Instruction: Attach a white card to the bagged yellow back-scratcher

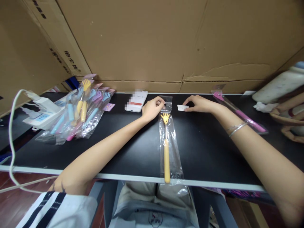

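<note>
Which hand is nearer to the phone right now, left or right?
Left. The left hand is immediately right of the phone, at the top of the central clear bag. The right hand is farther right, past that bag, at the white card.

The left arm (109,144) stretches from the near left to the far middle, and the left hand (152,108) is bent, with its fingers (161,100) curled inward. The right arm (254,145) reaches from the near right, and the right hand (199,104) points to the left, its thumb (191,109) and forefinger (189,98) curved toward each other with a small gap between the tips.
</note>
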The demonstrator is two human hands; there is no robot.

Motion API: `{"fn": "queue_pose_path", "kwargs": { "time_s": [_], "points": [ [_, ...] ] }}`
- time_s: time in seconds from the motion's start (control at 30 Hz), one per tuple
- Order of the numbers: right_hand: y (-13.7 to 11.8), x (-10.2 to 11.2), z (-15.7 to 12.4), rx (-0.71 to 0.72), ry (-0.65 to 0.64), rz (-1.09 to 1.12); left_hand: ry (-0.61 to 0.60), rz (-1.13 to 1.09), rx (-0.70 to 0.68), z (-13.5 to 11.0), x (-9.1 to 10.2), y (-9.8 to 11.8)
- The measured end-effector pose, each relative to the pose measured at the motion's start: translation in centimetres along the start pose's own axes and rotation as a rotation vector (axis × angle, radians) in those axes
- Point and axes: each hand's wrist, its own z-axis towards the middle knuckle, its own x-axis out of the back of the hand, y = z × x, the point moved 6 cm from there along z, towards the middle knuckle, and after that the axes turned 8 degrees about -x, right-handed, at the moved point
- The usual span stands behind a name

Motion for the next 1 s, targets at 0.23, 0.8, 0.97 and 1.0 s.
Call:
{"fn": "queue_pose_path", "kwargs": {
  "time_s": [0.23,0.8,0.97,1.0],
  "points": [
    [-1.5,0.5,-0.6,-0.022,-0.065,0.090,0.003,-0.023,-0.007,0.1,0.0,0.0],
    [-1.6,0.7,-1.1,0.016,-0.128,0.140,-0.002,-0.034,-0.030,0.2,-0.1,-0.1],
    [-4.0,1.1,-1.8,0.081,-0.179,0.347,-0.004,-0.053,-0.023,0.2,-0.1,-0.1],
    [-4.4,1.2,-1.8,0.084,-0.153,0.401,-0.004,-0.057,-0.024,0.2,-0.2,-0.2]
  ]
}}
